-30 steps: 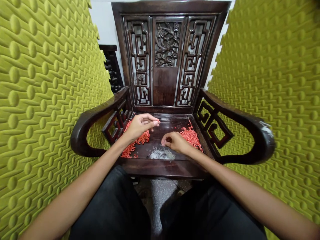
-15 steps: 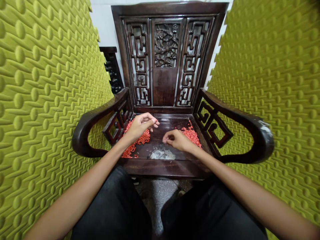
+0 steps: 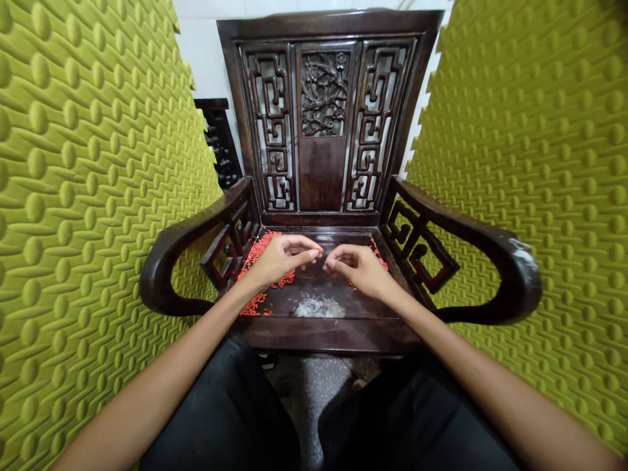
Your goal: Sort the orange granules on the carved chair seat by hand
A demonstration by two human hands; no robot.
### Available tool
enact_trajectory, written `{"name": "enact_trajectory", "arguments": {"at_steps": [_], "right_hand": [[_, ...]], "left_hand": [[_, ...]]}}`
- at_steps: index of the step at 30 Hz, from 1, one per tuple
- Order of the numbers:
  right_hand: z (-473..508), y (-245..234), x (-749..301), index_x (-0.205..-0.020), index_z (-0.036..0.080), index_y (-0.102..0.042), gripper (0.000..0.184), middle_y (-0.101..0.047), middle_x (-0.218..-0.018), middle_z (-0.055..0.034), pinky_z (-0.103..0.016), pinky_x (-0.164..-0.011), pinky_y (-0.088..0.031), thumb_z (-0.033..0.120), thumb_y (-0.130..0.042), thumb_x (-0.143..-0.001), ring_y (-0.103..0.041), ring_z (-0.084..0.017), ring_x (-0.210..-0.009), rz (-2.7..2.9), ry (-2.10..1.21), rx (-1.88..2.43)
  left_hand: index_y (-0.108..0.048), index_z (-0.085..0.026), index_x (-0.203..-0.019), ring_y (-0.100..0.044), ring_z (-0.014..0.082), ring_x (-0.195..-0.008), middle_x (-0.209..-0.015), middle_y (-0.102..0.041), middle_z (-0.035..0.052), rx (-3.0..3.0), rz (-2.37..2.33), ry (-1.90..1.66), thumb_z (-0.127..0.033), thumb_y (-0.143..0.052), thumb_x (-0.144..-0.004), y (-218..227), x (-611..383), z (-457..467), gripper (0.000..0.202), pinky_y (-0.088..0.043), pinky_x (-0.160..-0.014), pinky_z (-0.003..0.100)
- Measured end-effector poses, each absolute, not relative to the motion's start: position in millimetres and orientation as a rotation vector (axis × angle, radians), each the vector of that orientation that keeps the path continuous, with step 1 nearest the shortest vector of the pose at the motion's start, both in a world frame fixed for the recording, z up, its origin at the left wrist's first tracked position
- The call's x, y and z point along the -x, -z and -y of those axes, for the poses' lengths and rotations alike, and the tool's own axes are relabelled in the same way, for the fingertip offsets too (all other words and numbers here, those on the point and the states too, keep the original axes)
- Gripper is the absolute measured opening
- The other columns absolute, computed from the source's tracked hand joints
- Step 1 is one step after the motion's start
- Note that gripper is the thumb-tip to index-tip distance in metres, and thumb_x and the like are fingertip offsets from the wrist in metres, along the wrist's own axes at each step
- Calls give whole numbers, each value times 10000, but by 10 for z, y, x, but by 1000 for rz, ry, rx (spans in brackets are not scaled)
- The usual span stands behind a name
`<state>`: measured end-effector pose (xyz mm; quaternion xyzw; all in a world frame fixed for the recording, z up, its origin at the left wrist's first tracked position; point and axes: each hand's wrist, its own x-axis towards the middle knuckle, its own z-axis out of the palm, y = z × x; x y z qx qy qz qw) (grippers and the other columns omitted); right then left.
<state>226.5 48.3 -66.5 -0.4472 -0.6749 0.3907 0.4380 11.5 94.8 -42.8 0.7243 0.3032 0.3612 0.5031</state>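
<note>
My left hand (image 3: 289, 256) pinches a small red piece (image 3: 320, 251) between thumb and forefinger above the chair seat. Fingertips nearly meeting it, my right hand (image 3: 356, 263) is also closed in a pinch; anything between its fingers is too small to make out. Under and beside my left wrist lies a heap of small red pieces (image 3: 255, 258). Another red heap (image 3: 381, 258) is partly hidden behind my right hand. Close to the seat's front edge is a pile of small whitish, clear-looking pieces (image 3: 320, 307).
The dark wooden chair (image 3: 321, 176) has a carved back, with a curved left armrest (image 3: 161, 261) and right armrest (image 3: 520, 275) flanking the seat. Yellow-green textured foam panels rise on the left (image 3: 88, 163) and right (image 3: 530, 144). My dark-trousered legs (image 3: 220, 412) are below the front edge.
My right hand has moved up and inward, towards my left fingertips. The left hand has shifted slightly right and down, still pinching the red piece. The view has tilted a little.
</note>
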Motion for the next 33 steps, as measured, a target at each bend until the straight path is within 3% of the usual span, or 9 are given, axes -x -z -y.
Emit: {"name": "enact_trajectory", "arguments": {"at_steps": [4, 9, 16, 23, 33], "right_hand": [[-368, 472, -2332, -790, 171, -693, 309, -761, -779, -46, -305, -701, -624, 453, -818, -799, -720, -156, -696, 1518, -1018, 1038], [-320, 406, -2359, -730, 177, -652, 381, -740, -720, -31, -289, -625, -609, 457, -908, -696, -705, -151, -623, 1453, -996, 1038], [-240, 334, -2356, -769, 186, -646, 332, -697, -685, -10, -279, -603, -583, 464, -825, -805, -691, -149, -609, 1565, -961, 986], [-209, 306, -2346, -742, 196, -668, 306, -674, -599, 15, -229, -464, -499, 444, -842, -789, -624, -127, -510, 1568, -1013, 1001], [-252, 354, -2351, -788, 175, -722, 294, -735, -673, -15, -258, -554, -602, 384, -910, -704, -713, -155, -591, 1471, -1120, 1005]], "left_hand": [[-765, -140, -934, -672, 156, -771, -859, -751, 69, -1686, -661, -905, -399, -789, -839, 367, -171, -852, 277, -536, -678, 261], [-732, -137, -891, -681, 153, -785, -880, -747, 76, -1579, -580, -908, -369, -782, -865, 308, -245, -716, 239, -541, -679, 248], [-703, -155, -867, -680, 158, -805, -958, -745, 91, -1347, -533, -945, -374, -738, -898, 167, -368, -435, 224, -558, -679, 250], [-724, -184, -844, -656, 146, -809, -872, -691, 43, -1108, -571, -1026, -310, -731, -895, 105, -400, -64, 136, -563, -712, 244], [-731, -169, -845, -659, 155, -846, -896, -701, 51, -1047, -619, -1049, -300, -782, -841, 263, -352, -120, 141, -560, -723, 249]]}}
